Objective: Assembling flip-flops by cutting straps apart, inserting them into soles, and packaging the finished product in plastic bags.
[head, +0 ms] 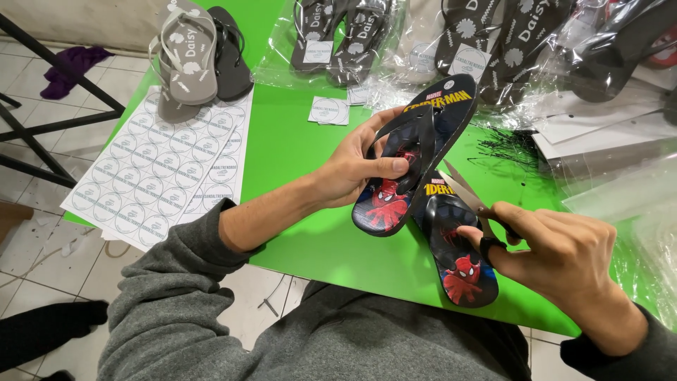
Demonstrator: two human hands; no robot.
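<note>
Black sandal between left fingers

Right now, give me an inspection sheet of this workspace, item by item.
Surface: green table, mostly covered along the far edge.
Job's things: printed flip-flop held up in left hand; its mate lies below; scissors in right hand, blades open.
Clutter: sticker sheet, loose stickers, grey pair, bagged sandals, plastic wrap, black trimmings.
Fingers: left closed round the strap; right through the scissor loops.
Cables: nothing seen.
Surroundings: tiled floor, black frame, purple cloth.
</note>
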